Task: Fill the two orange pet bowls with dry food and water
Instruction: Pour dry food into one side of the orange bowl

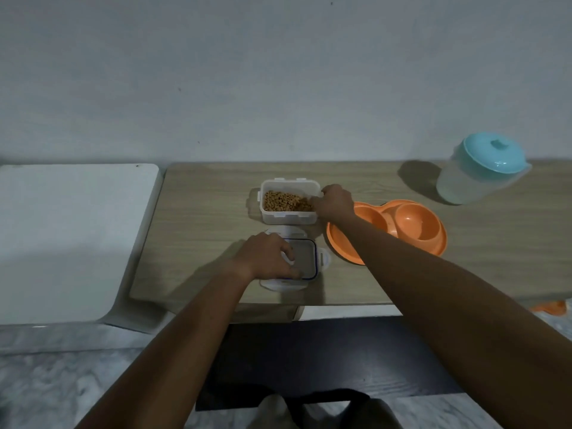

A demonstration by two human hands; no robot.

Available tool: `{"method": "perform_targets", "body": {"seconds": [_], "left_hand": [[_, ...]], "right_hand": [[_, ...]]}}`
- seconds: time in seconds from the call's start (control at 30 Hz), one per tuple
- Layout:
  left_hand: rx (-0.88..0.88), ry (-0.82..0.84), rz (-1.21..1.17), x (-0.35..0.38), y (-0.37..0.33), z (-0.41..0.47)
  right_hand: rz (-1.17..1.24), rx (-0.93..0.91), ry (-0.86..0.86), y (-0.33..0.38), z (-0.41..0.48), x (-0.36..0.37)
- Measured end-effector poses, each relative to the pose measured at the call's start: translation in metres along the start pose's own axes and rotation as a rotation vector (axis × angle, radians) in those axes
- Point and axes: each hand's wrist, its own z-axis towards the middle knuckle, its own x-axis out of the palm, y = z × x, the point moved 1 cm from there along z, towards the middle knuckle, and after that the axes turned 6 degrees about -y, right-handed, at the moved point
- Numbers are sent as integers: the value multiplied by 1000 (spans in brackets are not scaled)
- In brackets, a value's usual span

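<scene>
A clear plastic container [280, 216] full of brown dry food [283, 202] stands open on the wooden table. My right hand [334, 202] reaches into its right side, fingers down among the kibble. The container's clear lid [305, 260] with a blue seal lies flat in front of it, and my left hand [266, 257] rests on the lid's left part. The orange double pet bowl [411, 226] sits to the right of the container, partly hidden by my right forearm; both hollows look empty. A clear pitcher with a turquoise lid [483, 168] stands at the far right.
The wooden table [201, 243] runs from the middle to the right edge, with a white table [68, 236] beside it on the left. A grey wall rises behind. A dark mat [325, 360] lies on the floor below the table's front edge.
</scene>
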Motion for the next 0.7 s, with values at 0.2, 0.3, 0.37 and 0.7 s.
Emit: {"method": "perform_targets", "body": {"seconds": [0.2,0.3,0.37,0.7], "left_hand": [[-45,-72,-82,3,0,8],[-93,-138,-162,7,-3,11],[-92,-190,-203,8,-14,14],[-114,-243,-387,32,-103,49]], "right_hand": [[169,63,120,-7,2,-4],[415,88,125,-13,-15,-33],[573,104,113,-22,-24,-62],[608,127,-5,-95,-48,-182]]}}
